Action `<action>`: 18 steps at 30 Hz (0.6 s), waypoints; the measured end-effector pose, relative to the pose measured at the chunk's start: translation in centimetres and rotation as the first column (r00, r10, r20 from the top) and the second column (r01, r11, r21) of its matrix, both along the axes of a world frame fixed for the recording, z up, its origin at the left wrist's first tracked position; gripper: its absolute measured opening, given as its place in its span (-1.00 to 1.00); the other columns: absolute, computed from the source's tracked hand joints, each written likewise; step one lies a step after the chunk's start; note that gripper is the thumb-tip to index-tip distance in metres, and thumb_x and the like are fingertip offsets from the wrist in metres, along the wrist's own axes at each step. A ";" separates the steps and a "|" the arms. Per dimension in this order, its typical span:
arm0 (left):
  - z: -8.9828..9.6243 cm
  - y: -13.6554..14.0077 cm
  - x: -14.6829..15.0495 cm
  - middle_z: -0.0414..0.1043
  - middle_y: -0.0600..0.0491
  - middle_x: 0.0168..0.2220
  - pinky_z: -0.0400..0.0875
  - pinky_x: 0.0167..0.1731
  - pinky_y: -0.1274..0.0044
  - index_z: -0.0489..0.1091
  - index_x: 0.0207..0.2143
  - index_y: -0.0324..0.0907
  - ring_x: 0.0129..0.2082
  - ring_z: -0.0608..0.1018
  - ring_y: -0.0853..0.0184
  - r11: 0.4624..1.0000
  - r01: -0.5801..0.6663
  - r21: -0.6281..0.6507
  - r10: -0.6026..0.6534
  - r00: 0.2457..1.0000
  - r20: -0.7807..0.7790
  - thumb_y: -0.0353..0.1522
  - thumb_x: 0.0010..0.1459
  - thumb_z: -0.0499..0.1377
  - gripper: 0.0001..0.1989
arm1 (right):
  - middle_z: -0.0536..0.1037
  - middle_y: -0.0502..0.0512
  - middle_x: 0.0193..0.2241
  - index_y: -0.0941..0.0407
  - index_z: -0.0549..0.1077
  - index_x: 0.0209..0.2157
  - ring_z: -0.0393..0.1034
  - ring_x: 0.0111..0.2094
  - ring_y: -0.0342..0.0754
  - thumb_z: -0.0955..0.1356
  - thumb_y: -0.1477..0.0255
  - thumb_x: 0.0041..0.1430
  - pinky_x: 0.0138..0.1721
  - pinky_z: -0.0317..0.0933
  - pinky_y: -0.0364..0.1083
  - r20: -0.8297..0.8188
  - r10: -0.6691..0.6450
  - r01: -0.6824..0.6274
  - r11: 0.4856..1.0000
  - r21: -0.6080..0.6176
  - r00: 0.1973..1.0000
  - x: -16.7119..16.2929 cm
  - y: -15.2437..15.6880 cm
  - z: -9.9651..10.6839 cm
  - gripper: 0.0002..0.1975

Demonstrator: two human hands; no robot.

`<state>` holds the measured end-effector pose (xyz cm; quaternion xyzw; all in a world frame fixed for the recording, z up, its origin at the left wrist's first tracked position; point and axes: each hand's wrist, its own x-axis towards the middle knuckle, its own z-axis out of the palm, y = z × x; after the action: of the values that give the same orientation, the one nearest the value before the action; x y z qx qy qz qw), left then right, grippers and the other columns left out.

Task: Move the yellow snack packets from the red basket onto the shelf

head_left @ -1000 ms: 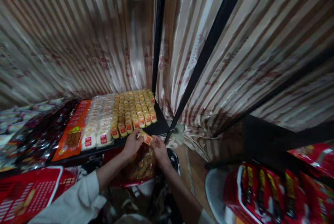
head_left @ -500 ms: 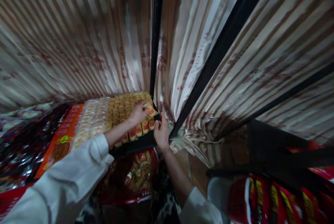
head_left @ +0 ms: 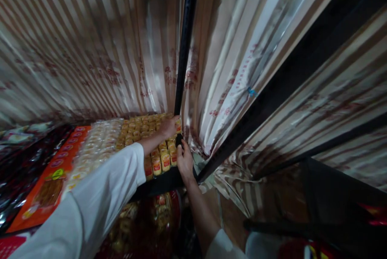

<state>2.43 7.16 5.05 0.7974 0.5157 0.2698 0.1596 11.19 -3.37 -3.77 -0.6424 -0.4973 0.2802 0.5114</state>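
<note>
Yellow, rounded, film-wrapped packets (head_left: 165, 161) are lining a black shelf (head_left: 165, 180). Near its right edge, by a dark post (head_left: 185, 45), my left hand (head_left: 168, 127) is touching a red-labelled packet (head_left: 178, 125); my right hand (head_left: 185, 160) is reaching nearby. I cannot tell whether either is clamping. Pleated, striped curtain (head_left: 121, 41) is hanging behind.

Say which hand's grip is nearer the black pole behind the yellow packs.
Left. The left grip is close by the foot of the pole; the right grip is farther off, nearer the camera.
</note>
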 end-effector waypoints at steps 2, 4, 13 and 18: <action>-0.7 0.4 0.2 0.41 -0.03 -0.03 0.31 0.00 0.46 0.32 0.06 -0.11 -0.05 0.45 0.27 0.999 0.035 -0.015 -0.036 0.997 -0.063 -0.55 0.05 0.07 -0.51 | 0.35 0.22 0.10 0.16 0.30 0.10 0.20 0.14 0.05 0.13 0.24 0.20 0.16 0.03 0.06 -0.029 -0.004 0.003 1.000 -0.017 1.000 0.2 0.6 0.1 -0.49; -1.1 0.7 0.2 0.43 -0.06 -0.07 0.31 -0.02 0.45 0.36 0.02 -0.12 -0.06 0.46 0.24 0.997 0.065 -0.029 -0.069 0.988 -0.136 -0.55 0.04 0.07 -0.54 | 0.36 0.20 0.09 0.15 0.32 0.08 0.19 0.14 0.04 0.12 0.20 0.20 0.18 -0.01 0.04 -0.064 -0.016 0.014 0.999 -0.036 0.998 0.3 1.2 0.2 -0.49; -1.9 1.6 0.2 0.46 -0.07 -0.17 0.30 -0.05 0.47 0.43 -0.07 -0.17 -0.07 0.42 0.22 0.994 0.085 -0.067 -0.103 0.928 -0.357 -0.46 0.03 0.12 -0.64 | 0.37 0.19 0.09 0.17 0.38 0.05 0.17 0.16 0.02 0.07 0.05 0.21 0.20 -0.03 0.00 -0.203 0.069 -0.085 0.994 -0.071 0.977 0.4 4.4 -0.7 -0.38; -2.2 1.7 0.3 0.42 -0.08 -0.18 0.28 -0.04 0.49 0.47 -0.18 -0.20 -0.04 0.37 0.21 0.995 0.092 -0.041 -0.101 0.921 -0.375 -0.46 0.00 0.15 -0.71 | 0.46 0.21 -0.01 0.16 0.42 0.01 0.29 0.08 0.05 0.03 -0.04 0.19 0.12 0.10 0.02 -0.238 0.083 -0.113 0.987 -0.114 0.968 0.7 5.0 -1.4 -0.30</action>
<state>2.77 8.81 2.87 0.8569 0.4998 0.0976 0.0799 11.87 1.61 -5.20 -0.6108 -0.4464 0.4094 0.5100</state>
